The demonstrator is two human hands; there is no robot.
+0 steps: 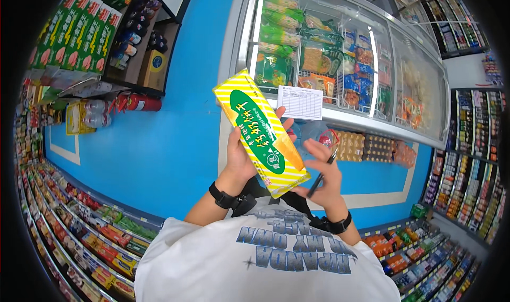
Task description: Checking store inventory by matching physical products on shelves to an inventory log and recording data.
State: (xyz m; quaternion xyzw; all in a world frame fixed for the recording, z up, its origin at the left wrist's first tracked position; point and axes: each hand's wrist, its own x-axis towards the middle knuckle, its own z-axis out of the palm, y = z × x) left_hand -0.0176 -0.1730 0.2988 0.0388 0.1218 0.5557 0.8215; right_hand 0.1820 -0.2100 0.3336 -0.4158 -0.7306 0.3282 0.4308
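My left hand (240, 156) is closed around a long yellow-and-white striped biscuit packet (247, 100) with a green oval on its front. The packet tilts, its top end toward the upper left, and some of my left fingers show past its right edge. In my right hand (328, 182) is a dark pen (314, 187), held between the fingers. That hand is beside the packet's lower right end; whether it touches the packet I cannot tell. Beyond the packet, a printed paper form (300, 103) with a table on it lies at the front edge of the freezer.
A glass-topped chest freezer (340, 118) full of bagged food stands ahead. Trays of eggs (351, 146) sit low in front of it. At left are a red fire extinguisher (143, 103), a yellow crate (79, 118) and stacked green boxes (79, 39). Stocked shelves (106, 233) curve around both sides.
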